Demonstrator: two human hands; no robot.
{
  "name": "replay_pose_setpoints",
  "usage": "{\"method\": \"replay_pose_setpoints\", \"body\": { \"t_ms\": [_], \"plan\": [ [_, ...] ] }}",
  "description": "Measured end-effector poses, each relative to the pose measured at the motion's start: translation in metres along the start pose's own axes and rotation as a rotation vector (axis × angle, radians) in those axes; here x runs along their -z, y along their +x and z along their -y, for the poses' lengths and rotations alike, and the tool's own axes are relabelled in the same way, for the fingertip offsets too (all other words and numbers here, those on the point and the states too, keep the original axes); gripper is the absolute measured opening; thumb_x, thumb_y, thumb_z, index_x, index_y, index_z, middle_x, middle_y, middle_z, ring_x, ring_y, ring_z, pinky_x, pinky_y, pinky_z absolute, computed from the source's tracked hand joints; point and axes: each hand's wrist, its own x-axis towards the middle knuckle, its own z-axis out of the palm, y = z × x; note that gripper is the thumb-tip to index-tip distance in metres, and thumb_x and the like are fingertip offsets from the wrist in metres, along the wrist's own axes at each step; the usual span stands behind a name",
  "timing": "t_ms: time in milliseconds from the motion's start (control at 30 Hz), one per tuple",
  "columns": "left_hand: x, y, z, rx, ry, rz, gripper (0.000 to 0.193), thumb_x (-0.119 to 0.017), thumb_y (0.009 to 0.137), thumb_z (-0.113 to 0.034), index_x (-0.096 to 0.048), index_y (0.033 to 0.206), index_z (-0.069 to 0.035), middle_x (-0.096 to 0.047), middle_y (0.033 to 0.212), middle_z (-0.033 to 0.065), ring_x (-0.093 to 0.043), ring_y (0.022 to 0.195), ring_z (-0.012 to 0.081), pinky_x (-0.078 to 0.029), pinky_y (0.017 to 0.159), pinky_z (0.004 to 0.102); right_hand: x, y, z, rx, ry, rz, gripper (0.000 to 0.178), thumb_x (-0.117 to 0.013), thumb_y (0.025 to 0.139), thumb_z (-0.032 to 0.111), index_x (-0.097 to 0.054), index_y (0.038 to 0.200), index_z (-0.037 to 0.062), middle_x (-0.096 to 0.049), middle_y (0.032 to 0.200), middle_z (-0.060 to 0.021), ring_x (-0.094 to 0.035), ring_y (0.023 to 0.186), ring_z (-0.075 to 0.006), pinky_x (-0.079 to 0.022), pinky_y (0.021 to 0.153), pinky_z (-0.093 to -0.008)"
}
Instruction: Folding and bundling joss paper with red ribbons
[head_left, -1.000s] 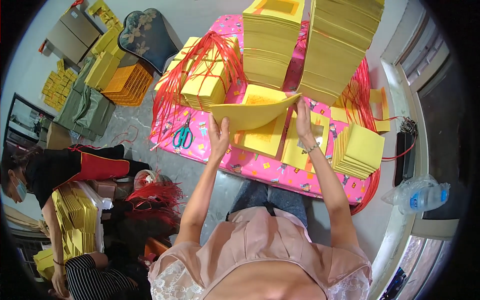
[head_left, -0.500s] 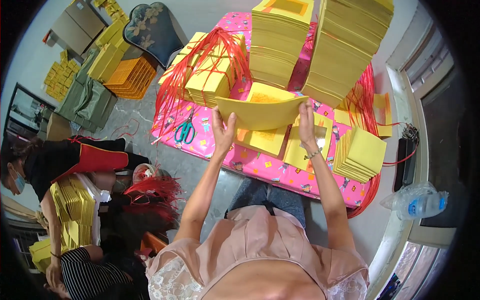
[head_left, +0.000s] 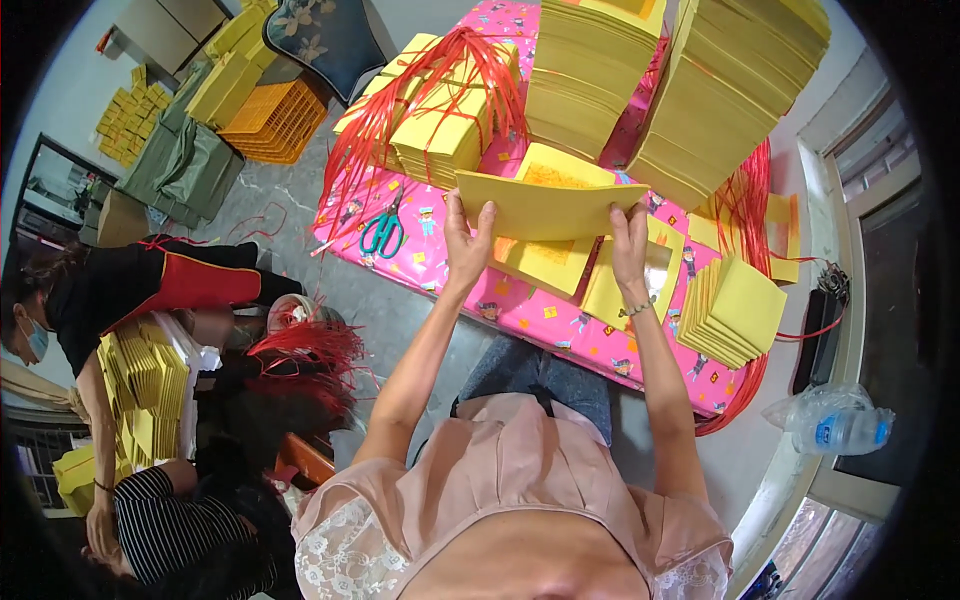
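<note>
Between my two hands a stack of yellow paper sheets (head_left: 550, 208) is held up, bowed along its length. My left hand (head_left: 467, 238) grips its left end with the thumb on the near face. At the other end, my right hand (head_left: 628, 245) is closed on the edge, a bracelet on its wrist. Beneath lie more yellow papers with orange print (head_left: 545, 262), partly hidden by the held stack. Close to my right forearm is a fanned pile of yellow paper bundles (head_left: 733, 312). Green-handled scissors (head_left: 382, 233) rest left of my left hand.
Tall yellow paper stacks (head_left: 590, 80) stand at the back of the pink patterned table (head_left: 470, 300). Red ribbons (head_left: 375, 135) drape over bundled paper. An orange crate (head_left: 275, 120) sits on the floor. At left a person (head_left: 150, 290) bends over yellow bundles. A plastic bottle (head_left: 850, 430) lies right.
The held stack has tipped slightly and its right end sits lower against my right hand. My view has shifted a little, so the table appears farther right and the tall stacks higher.
</note>
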Motion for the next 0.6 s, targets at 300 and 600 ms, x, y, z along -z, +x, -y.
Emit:
{"method": "replay_pose_setpoints", "body": {
  "t_ms": [300,600],
  "plan": [
    [-0.011,0.005,-0.029,0.176,-0.289,0.277,0.031,-0.058,0.093,-0.006,-0.049,0.122,-0.001,-0.059,0.114,0.0051,-0.055,0.107,0.0133,-0.042,0.094,0.0286,-0.012,0.002,0.017,-0.224,0.238,0.127,0.043,-0.037,0.102,0.036,-0.046,0.128,0.0029,-0.051,0.111,-0.0038,-0.048,0.102,-0.0118,-0.039,0.092,-0.0283],
    [-0.039,-0.007,-0.038,0.477,-0.453,0.506,0.046,-0.063,0.092,-0.020,-0.047,0.130,-0.001,-0.056,0.122,0.0064,-0.051,0.115,0.0146,-0.038,0.100,0.0302,-0.025,-0.015,0.006,-0.495,0.484,0.450,0.039,-0.050,0.098,0.032,-0.050,0.125,0.0043,-0.059,0.104,-0.0010,-0.057,0.086,-0.0069,-0.049,0.071,-0.0231]
  ]
}}
